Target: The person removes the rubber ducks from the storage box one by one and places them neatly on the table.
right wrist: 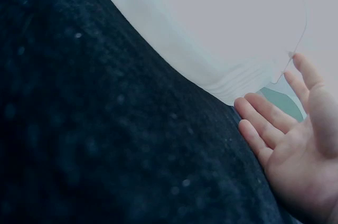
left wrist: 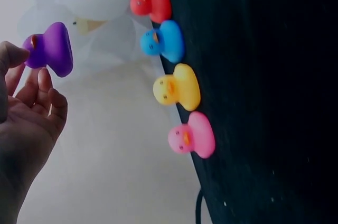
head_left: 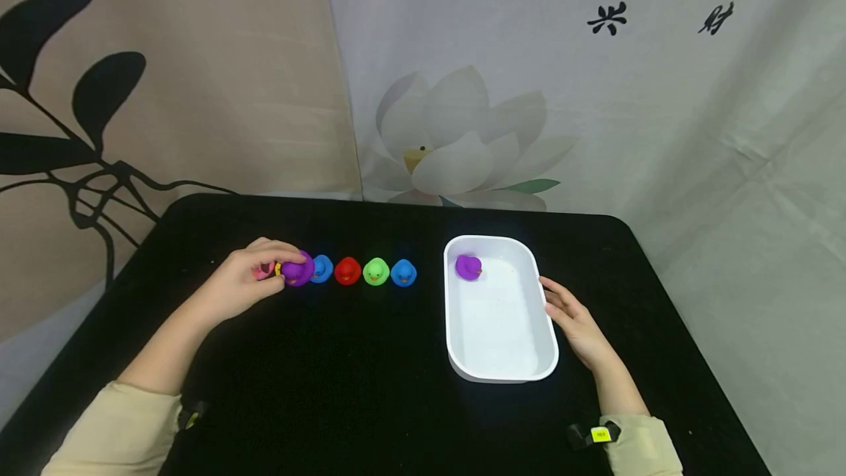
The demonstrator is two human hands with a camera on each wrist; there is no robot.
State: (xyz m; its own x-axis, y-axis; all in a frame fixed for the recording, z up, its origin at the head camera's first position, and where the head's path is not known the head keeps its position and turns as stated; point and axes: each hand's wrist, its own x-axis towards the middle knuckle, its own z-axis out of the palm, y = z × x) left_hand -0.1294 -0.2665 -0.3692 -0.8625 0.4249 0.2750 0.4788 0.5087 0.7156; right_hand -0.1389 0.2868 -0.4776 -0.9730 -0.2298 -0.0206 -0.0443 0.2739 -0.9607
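Note:
Between thumb and fingers, my left hand (head_left: pixel 238 281) pinches a purple rubber duck (left wrist: pixel 57 49). In the left wrist view this duck is up off the table, beside a row of ducks. A pink duck (left wrist: pixel 193 135) and a yellow duck (left wrist: pixel 180 87) sit at the near end of that row; in the head view the hand and held duck partly cover them. My right hand (head_left: pixel 576 325) has its fingertips at the right side of a white tray (head_left: pixel 502 336), fingers fairly straight. Another purple duck (head_left: pixel 468 267) sits in the tray's far left corner.
Rightward along the row come a blue duck (head_left: pixel 322 269), a red duck (head_left: pixel 347 271), a green duck (head_left: pixel 376 271) and a second blue duck (head_left: pixel 404 272). They stand on a black-covered table (head_left: pixel 317 388). Behind its far edge hangs a printed curtain (head_left: pixel 264 79).

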